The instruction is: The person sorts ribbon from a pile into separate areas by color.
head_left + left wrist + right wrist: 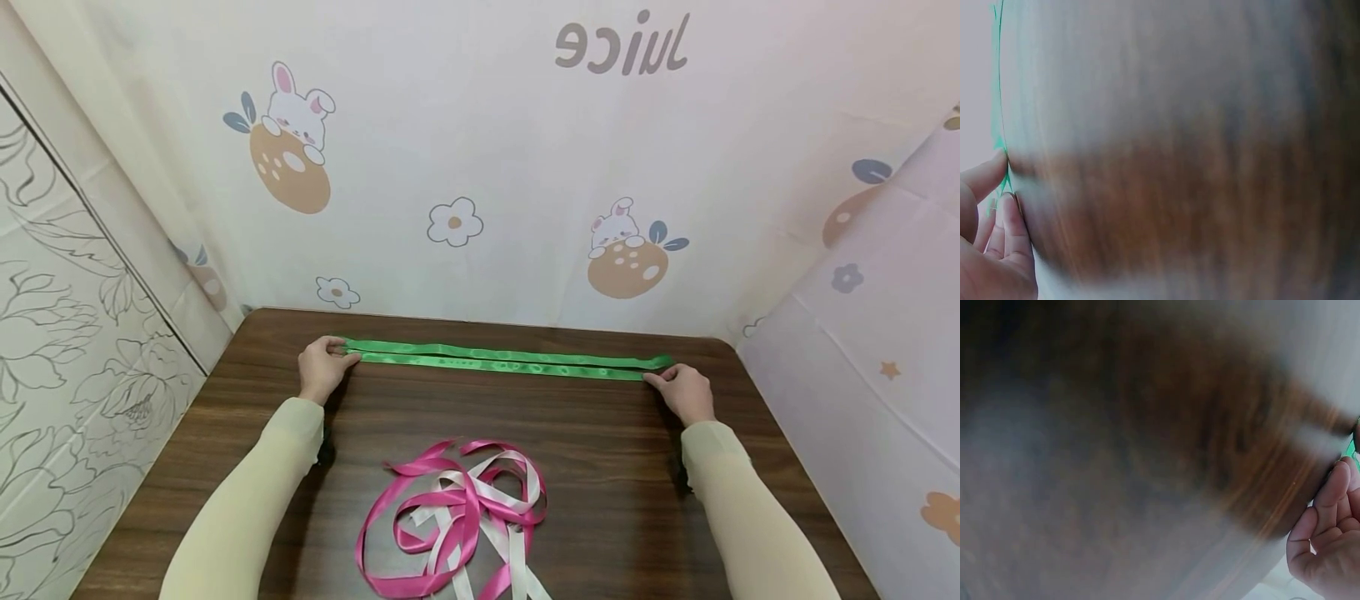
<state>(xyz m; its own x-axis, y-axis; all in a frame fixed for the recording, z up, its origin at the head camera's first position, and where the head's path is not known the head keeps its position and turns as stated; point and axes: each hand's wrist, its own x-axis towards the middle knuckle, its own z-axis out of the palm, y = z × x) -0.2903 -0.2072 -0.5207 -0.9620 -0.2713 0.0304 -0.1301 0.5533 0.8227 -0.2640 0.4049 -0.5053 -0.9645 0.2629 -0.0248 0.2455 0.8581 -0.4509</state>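
A green satin ribbon (487, 365) lies stretched across the back of the table in two near-parallel strands. At its left end my left hand (322, 368) pinches the ribbon between thumb and fingers; the left wrist view shows that hand (997, 231) at the frame's edge with a bit of green at the fingertips. My right hand (684, 392) pinches the ribbon's right end, where the upper strand curls up a little. In the right wrist view only part of the right hand (1332, 531) shows, beside a sliver of green ribbon (1350, 449).
A loose tangle of pink ribbon (468, 508) and white ribbon (517, 550) lies at the front middle of the brown wooden table (600, 483). Behind the table hangs a printed curtain (510, 150), and a flower-patterned panel (67, 350) stands at the left.
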